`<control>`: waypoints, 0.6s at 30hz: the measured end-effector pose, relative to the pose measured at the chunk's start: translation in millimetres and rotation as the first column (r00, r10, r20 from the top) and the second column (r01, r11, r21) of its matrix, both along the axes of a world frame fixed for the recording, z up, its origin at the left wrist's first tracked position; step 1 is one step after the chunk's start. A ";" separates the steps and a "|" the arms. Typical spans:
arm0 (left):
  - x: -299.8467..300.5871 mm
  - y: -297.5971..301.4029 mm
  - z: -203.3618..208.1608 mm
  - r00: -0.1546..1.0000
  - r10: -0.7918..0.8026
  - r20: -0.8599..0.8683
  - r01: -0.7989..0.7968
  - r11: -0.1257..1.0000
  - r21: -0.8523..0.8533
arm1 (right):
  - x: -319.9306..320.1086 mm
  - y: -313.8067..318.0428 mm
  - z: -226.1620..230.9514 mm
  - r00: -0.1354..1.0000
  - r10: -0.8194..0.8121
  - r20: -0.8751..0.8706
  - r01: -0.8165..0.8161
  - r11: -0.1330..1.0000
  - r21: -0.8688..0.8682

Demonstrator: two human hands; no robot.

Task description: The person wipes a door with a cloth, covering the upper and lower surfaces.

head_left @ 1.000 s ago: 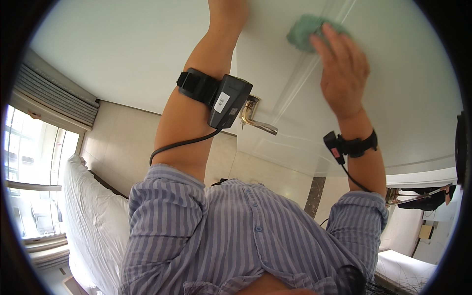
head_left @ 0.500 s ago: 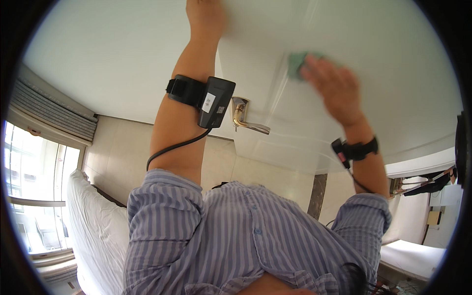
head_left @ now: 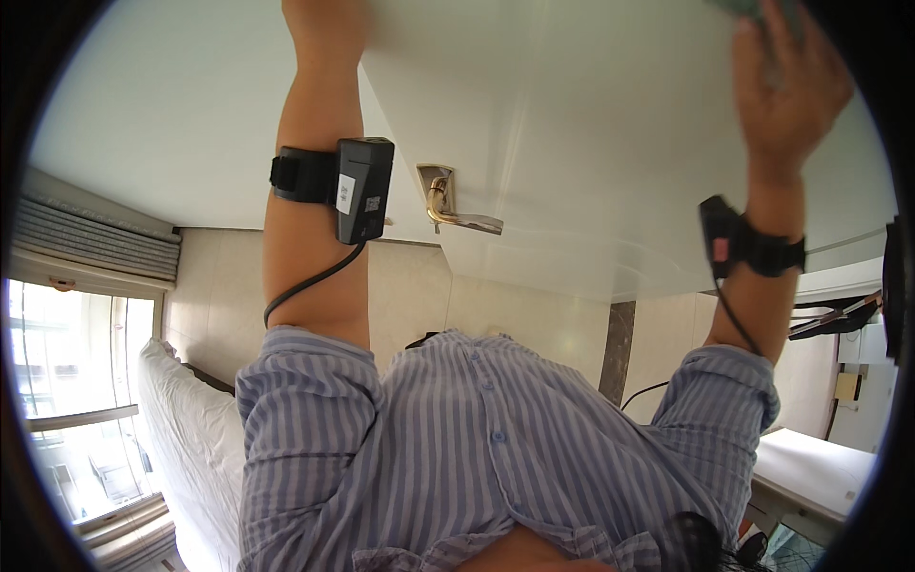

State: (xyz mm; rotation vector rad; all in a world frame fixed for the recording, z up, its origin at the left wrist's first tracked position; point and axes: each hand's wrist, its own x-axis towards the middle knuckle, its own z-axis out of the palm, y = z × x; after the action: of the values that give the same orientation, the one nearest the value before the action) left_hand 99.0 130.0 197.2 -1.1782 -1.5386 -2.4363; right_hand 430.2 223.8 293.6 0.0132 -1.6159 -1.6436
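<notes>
A white door (head_left: 562,124) with a shiny metal lever handle (head_left: 467,222) stands before me. High on its right side my right hand (head_left: 786,91) presses a green cloth (head_left: 736,6) to the surface, its fingers stretched up over it. Most of the cloth is cut off by the top edge. My left hand (head_left: 324,24) reaches up beside the door's left edge. Its fingers lie outside the picture, so what they touch is hidden. Each forearm carries a black strapped device with a cable.
To the left is a bright window (head_left: 81,362) under a gathered grey blind (head_left: 91,234). A bed with white bedding (head_left: 191,448) stands below it. Pale floor tiles (head_left: 410,286) show past the door. On the right is a white tabletop (head_left: 815,472).
My right hand has slid the green cloth up and to the right across the door. The left arm and the handle now appear further left in view.
</notes>
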 end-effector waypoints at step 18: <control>-15.4 3.7 -2.2 0.994 -0.064 0.086 0.060 0.997 0.048 | 36.7 -14.2 -237.5 0.996 0.064 0.070 0.008 0.677 -0.736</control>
State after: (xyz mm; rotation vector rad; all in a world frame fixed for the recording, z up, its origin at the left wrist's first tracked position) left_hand 83.6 133.7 195.0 -1.1427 -1.4810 -2.5812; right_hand 466.9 209.6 56.0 -0.3084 -2.2366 -0.8592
